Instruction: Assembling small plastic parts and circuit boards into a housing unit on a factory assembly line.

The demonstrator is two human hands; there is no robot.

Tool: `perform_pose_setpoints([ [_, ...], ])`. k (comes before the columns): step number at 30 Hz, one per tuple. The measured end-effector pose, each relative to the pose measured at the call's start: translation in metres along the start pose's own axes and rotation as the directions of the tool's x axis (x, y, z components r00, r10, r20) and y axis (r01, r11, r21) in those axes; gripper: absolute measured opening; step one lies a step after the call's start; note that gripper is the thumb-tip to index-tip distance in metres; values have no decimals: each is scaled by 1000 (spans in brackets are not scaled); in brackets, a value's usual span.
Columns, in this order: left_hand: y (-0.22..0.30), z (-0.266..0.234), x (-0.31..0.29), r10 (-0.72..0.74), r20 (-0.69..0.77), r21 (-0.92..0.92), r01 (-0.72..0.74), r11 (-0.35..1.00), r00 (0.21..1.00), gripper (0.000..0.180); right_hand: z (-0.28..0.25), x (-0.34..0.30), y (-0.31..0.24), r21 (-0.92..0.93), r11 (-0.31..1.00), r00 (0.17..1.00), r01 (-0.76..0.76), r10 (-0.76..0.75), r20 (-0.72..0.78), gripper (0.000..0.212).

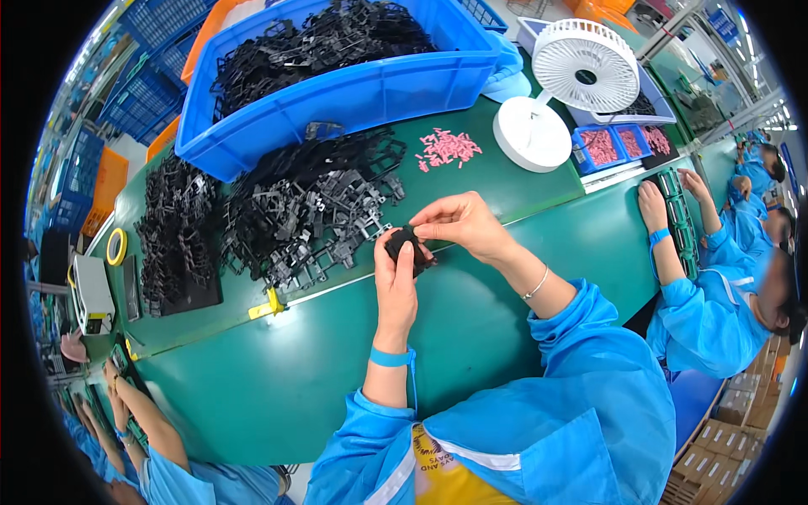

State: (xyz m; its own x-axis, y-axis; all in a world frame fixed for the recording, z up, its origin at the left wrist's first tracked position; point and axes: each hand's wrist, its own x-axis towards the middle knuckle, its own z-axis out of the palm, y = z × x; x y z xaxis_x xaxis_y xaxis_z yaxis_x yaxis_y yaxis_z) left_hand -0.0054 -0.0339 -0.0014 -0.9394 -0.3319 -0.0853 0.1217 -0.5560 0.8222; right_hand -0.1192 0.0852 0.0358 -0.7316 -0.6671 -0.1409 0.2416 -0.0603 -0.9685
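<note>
Blue jacket (547, 421) sits nearest. Beyond it, the left hand (394, 290) grips a small black plastic part (402, 238) between thumb and fingers, over the green table (505, 311); partly hidden, its long axis seems to run away from the body. Right hand (471, 225) fingertips pinch at its far end.

head fisheye | from wearer's head | facing down over green bench (286, 379) | near | rim perhaps unclear

Left grip (395, 284) and right grip (468, 225) hold a black part (399, 241).
</note>
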Motion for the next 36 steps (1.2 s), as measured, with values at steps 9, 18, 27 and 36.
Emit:
perform_pose_setpoints([
  [9,-5,-2,3,14,-29,-49,-16,999,999,27,-4,2,0,-7,996,995,-86,87,49,17],
  [18,-9,-1,3,34,-34,11,-34,999,999,27,-3,2,-2,-2,997,993,-79,79,83,17],
  [27,-1,-2,4,6,49,-245,6,969,999,26,-7,26,0,-206,978,999,-15,6,-46,23],
  [36,6,-1,3,96,-55,-124,-102,987,994,36,8,67,18,-641,744,919,189,-364,-151,35],
])
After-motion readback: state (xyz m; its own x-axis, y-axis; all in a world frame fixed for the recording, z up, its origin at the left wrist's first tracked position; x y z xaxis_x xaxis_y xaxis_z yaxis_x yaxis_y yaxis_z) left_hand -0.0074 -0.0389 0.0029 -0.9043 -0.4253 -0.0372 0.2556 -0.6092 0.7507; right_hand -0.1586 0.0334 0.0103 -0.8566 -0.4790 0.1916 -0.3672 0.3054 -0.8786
